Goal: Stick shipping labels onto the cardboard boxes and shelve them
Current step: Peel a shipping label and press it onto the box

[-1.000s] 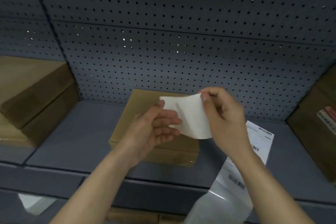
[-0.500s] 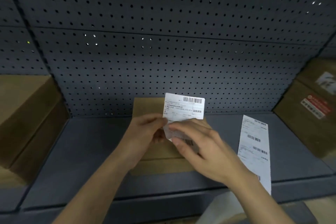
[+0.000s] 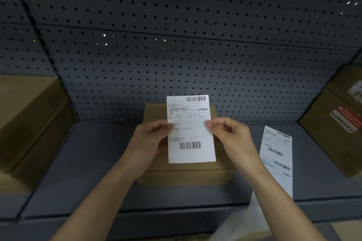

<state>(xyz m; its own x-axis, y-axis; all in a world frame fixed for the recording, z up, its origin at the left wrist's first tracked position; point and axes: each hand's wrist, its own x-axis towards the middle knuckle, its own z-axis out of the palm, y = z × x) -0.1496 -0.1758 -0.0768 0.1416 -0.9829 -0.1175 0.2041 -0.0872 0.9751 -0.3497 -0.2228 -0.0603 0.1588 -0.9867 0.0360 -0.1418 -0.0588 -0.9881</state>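
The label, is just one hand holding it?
No, the left hand and the right hand both pinch the label by its side edges.

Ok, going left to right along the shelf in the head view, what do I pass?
plain cardboard box at far left → left hand → shipping label pinched by both hands → right hand → strip of labels lying on the shelf → box with a red sticker at far right.

The white rectangular shipping label (image 3: 191, 129), curled before, is now flat and apparently fully peeled, with the left hand (image 3: 150, 139) and right hand (image 3: 231, 137) pinching opposite edges.
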